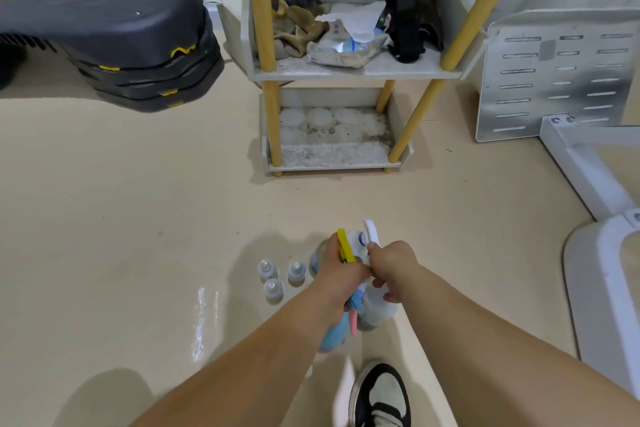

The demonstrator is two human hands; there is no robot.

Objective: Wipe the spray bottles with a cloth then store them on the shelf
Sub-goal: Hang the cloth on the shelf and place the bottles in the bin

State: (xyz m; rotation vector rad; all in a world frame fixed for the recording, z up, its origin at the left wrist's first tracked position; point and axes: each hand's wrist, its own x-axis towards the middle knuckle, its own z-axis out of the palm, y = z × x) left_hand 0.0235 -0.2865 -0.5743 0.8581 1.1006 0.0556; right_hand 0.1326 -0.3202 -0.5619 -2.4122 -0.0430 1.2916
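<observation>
Low over the floor (138,218), before the shelf (332,165), the left hand (341,276) clamps its fingers on the yellow-trigger spray bottle (345,246) and a blue cloth (333,334); the right hand (393,265) curls its fingers around the white-trigger spray bottle (378,309).

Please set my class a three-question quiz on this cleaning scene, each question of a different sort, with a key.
1. True or false: the shelf's bottom tier already holds bottles.
2. How many small bottles stand together on the floor?
3. Fill in: the left hand holds a cloth and a spray bottle with a ___ trigger.
Key: 1 false; 2 three; 3 yellow.
</observation>
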